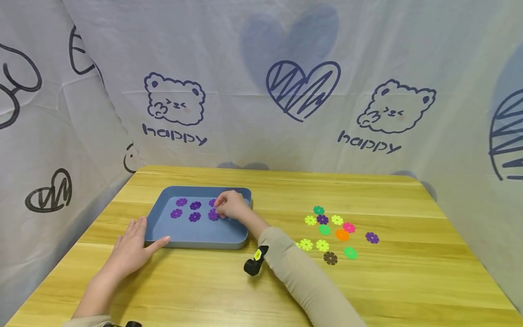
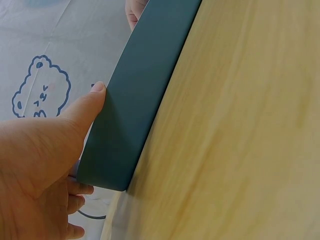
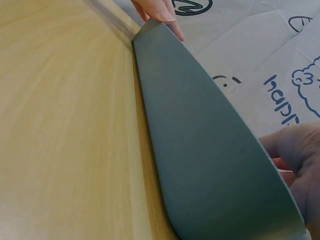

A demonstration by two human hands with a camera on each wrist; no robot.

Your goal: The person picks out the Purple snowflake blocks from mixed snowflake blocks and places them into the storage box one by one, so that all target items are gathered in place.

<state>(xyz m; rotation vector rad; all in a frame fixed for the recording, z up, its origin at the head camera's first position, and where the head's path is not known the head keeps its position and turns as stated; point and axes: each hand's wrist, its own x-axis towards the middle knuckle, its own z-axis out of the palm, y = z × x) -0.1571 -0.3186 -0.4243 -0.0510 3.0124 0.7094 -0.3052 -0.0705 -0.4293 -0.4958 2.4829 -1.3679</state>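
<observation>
The left hand (image 1: 132,247) rests at the near left corner of a blue-grey tray (image 1: 192,244), its fingers extended along the left side and the thumb lying on the front rim. In the left wrist view, the thumb (image 2: 90,107) touches the top edge of the tray's wall. Over the tray's right part, the right hand (image 1: 232,205) bends its fingers down and pinches a purple notched plastic disc (image 1: 213,215) close to the tray floor. Another purple disc just behind is partly covered by its fingertips. More purple discs (image 1: 194,217) lie flat in two rows. The tray wall hides the right fingertips in the right wrist view.
Right of the tray, several notched discs lie loose on the wooden table (image 1: 408,281): yellow (image 1: 306,245), green (image 1: 350,253), orange (image 1: 342,235), pink (image 1: 349,227), brown (image 1: 330,258) and purple (image 1: 372,237). The right forearm partly covers one yellow disc. A printed cloth (image 1: 245,136) hangs behind the table.
</observation>
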